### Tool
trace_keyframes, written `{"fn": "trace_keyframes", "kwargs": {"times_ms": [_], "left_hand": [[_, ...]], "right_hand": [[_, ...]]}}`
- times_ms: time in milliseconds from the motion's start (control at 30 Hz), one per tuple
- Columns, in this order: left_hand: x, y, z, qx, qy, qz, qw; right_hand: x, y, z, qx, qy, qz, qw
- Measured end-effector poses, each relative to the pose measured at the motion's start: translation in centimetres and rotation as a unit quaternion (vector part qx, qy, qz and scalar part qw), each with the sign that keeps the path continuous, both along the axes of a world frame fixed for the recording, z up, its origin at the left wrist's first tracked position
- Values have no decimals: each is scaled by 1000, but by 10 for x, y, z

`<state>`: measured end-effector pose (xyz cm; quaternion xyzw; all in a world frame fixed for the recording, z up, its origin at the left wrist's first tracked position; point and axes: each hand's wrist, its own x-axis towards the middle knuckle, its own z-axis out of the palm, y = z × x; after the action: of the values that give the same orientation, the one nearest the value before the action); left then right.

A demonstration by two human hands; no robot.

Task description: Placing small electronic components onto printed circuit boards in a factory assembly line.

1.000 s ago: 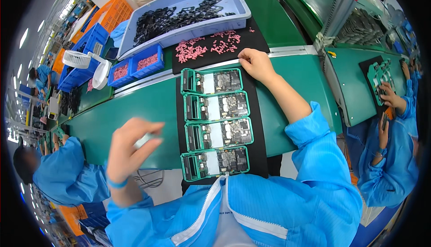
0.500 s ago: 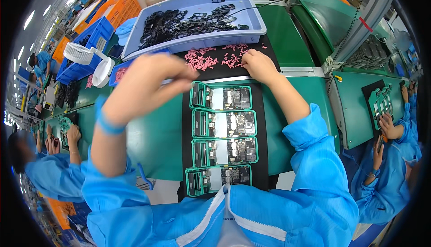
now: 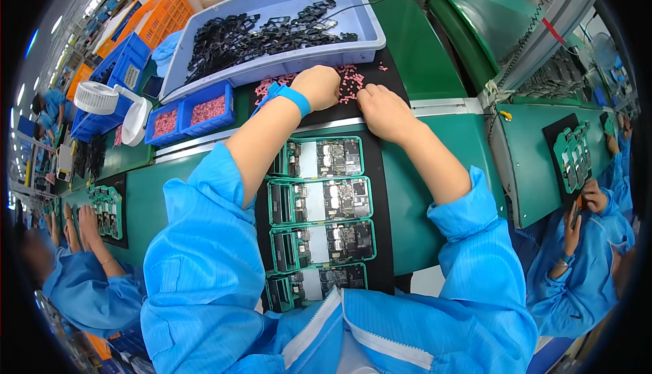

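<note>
My left hand (image 3: 318, 87), with a blue strap (image 3: 293, 97) round its wrist, is closed over a scatter of small pink pieces (image 3: 350, 82) on a black mat (image 3: 401, 83). Its fingertips are hidden behind the hand. Just right of it, my right hand (image 3: 384, 112) has its fingers curled together at the near side of the same pieces. What either hand pinches, if anything, does not show. Nearer to me, several phone bodies with exposed circuit boards (image 3: 348, 197) lie in a column, each in a green frame (image 3: 372, 235), on another dark mat (image 3: 382, 190). My left forearm overlaps the farthest one.
A pale tub (image 3: 234, 75) of black frame parts (image 3: 231, 41) stands beyond my hands. Left of them are two blue trays (image 3: 182, 133) of pink pieces and a white fan (image 3: 95, 97). Co-workers sit either side, with green-framed phones (image 3: 574, 153) at the right station.
My left hand has moved away from me and to the right, from above the phones down to the pink pieces. The right hand stays near the pieces. The view has shifted slightly.
</note>
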<state>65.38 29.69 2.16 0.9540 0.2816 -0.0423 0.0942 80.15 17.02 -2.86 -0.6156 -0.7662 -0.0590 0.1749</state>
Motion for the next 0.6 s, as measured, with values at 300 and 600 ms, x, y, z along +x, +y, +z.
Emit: {"fn": "trace_keyframes", "kwargs": {"times_ms": [300, 600], "left_hand": [[9, -12, -21, 60, -28, 17, 998], [-8, -30, -23, 27, -70, 14, 997]], "right_hand": [[9, 2, -5, 40, -13, -10, 999], [-5, -56, 6, 22, 144, -22, 989]]}}
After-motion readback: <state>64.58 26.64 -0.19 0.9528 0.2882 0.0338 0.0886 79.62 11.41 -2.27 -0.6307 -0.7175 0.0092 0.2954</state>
